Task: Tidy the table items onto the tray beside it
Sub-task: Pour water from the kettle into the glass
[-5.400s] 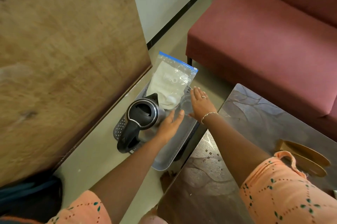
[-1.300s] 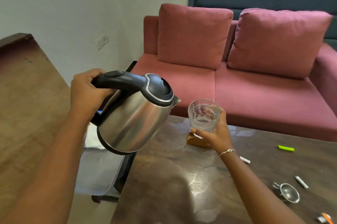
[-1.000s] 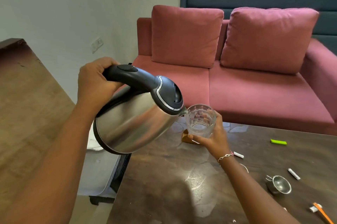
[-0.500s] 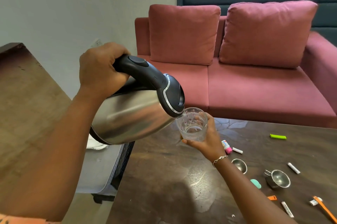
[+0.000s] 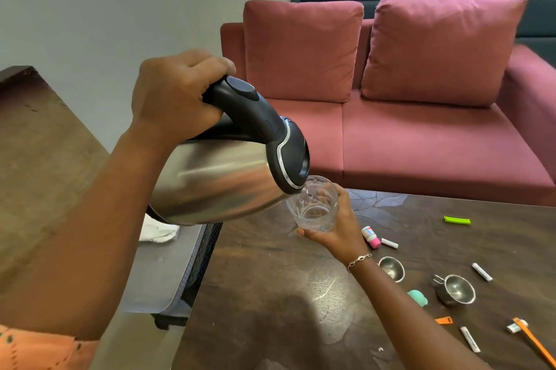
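My left hand (image 5: 174, 95) grips the black handle of a steel kettle (image 5: 222, 183), which is tipped steeply with its spout over the rim of a clear glass (image 5: 314, 204). My right hand (image 5: 340, 231) holds that glass above the dark table (image 5: 270, 294). A little water sits in the glass bottom. The grey tray (image 5: 162, 276) lies low to the left of the table, partly hidden by my left arm, with a white bag (image 5: 158, 231) on it.
Small items are scattered on the table's right: two steel cups (image 5: 391, 268) (image 5: 455, 290), a pink-capped bottle (image 5: 370, 237), white sticks (image 5: 481, 271), a green strip (image 5: 456, 220), a teal piece (image 5: 418, 297), an orange tool (image 5: 535, 345). A red sofa (image 5: 421, 141) stands behind. A wooden panel (image 5: 36, 159) rises at left.
Both hands lifted the kettle and glass from the tray to above the table. The kettle has tipped further, bringing its spout onto the glass rim.
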